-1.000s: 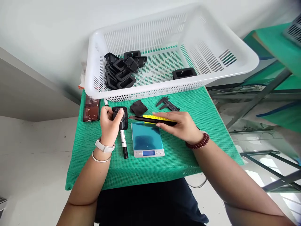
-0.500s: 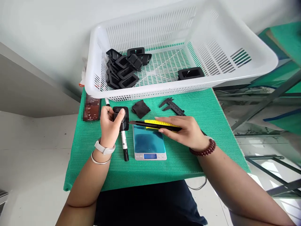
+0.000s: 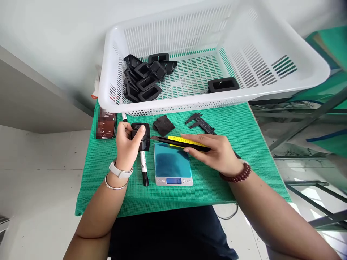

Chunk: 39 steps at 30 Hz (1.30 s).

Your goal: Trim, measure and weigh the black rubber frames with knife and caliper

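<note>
My left hand is closed around a black plastic housing, thumb on top, above the table's left half. In my right hand is a yellow and black utility knife, its blade pointing left at the housing's right edge. Whether the blade touches the plastic I cannot tell. Below the knife lies a digital scale with a blue plate and a lit display. A white marker with a black cap lies just below the housing, and a black cloth scrap is beyond the knife.
A large white plastic basket spans the back, holding several black housings at left and one black frame at right. Black calipers and a phone lie on the green mat.
The view has shifted slightly. Both hands keep their grips on the housing and the utility knife, with the blade still at the housing's right side.
</note>
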Available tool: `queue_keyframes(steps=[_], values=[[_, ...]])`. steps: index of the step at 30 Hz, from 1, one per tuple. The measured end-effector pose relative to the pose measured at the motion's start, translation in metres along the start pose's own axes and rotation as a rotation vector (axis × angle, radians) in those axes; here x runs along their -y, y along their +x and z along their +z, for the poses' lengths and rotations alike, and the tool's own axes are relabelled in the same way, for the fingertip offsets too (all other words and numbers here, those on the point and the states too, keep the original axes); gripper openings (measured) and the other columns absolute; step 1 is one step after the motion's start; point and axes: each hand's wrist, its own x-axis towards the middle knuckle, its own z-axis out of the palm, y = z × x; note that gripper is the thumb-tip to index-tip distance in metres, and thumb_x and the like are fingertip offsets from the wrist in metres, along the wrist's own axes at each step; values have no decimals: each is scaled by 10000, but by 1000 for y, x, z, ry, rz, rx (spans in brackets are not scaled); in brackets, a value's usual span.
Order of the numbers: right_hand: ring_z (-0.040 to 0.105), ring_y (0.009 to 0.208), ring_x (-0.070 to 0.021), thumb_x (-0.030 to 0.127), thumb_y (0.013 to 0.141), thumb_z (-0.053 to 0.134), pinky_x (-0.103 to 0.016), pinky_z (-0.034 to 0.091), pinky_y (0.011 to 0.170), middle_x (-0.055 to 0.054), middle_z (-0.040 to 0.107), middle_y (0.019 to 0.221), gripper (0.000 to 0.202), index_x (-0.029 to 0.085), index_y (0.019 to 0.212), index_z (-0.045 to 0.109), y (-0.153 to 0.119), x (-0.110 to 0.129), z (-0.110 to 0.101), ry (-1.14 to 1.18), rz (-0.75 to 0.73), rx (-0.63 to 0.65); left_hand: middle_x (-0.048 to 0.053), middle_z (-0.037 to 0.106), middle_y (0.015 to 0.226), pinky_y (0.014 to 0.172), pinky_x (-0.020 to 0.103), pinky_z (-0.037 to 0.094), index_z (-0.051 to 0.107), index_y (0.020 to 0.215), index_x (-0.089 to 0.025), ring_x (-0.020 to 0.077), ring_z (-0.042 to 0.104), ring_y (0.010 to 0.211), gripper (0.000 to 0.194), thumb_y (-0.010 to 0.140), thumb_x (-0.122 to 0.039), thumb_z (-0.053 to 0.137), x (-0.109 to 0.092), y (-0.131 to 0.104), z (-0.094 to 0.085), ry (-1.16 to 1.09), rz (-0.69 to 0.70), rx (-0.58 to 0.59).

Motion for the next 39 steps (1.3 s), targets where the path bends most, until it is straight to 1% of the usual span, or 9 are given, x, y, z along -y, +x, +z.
queue_keyframes(steps=[6,12,15,20,25,30,33,36,39], values=[[755,873,-188,292,892,679,-278,629,746,-36,765,1096,398,287,1289,650,-2,-1,1,-20,18,-5,-78,373,597,429,223,246,389,785,-223,63,366,501,498,727,-538,769,1,-1,0,8,2,-1],[755,877,-186,271,879,696,-273,630,756,-44,764,1099,393,269,1270,660,0,-1,1,-20,3,-20,-73,409,603,437,220,292,390,799,-228,69,378,507,496,727,-545,765,2,0,0,6,-15,6],[754,893,-190,280,881,692,-283,635,766,-35,760,1113,401,282,1280,652,-1,-2,1,-16,2,-17,-71,413,610,439,216,307,394,801,-228,70,381,512,484,732,-531,766,2,0,0,1,-16,7],[753,916,-195,283,881,691,-294,640,791,-27,751,1141,417,299,1294,641,-2,-2,2,-13,-2,-4,-73,396,600,423,218,284,402,797,-228,70,382,502,496,715,-549,771,1,-1,-1,-10,-20,0],[756,882,-196,289,886,690,-289,638,748,-41,767,1085,377,273,1261,661,-3,1,1,-22,17,-39,-74,386,593,430,225,276,395,787,-227,68,369,500,517,701,-565,777,-1,-1,0,-10,-17,3],[754,861,-189,274,886,691,-278,627,724,-60,767,1078,378,244,1262,659,-3,3,3,2,4,8,-89,334,560,415,223,214,376,764,-226,59,332,471,533,694,-571,777,-4,-2,1,-14,-11,32],[753,884,-190,276,889,689,-281,624,743,-55,766,1084,381,259,1268,655,-3,1,3,-15,29,-27,-92,343,550,409,214,227,361,755,-228,59,335,464,532,701,-548,782,-4,-3,1,-20,-21,53],[753,875,-184,269,887,690,-273,622,731,-49,766,1087,386,270,1272,654,-3,0,1,-6,3,-23,-89,371,549,404,208,255,360,756,-230,63,353,459,521,705,-532,782,-4,-3,1,-33,-44,64],[752,867,-178,257,881,695,-268,619,737,-47,767,1083,377,269,1257,665,-4,-1,0,-8,-9,-27,-92,368,544,398,204,245,367,760,-230,63,361,452,521,693,-527,790,-4,-2,1,-39,-54,48]])
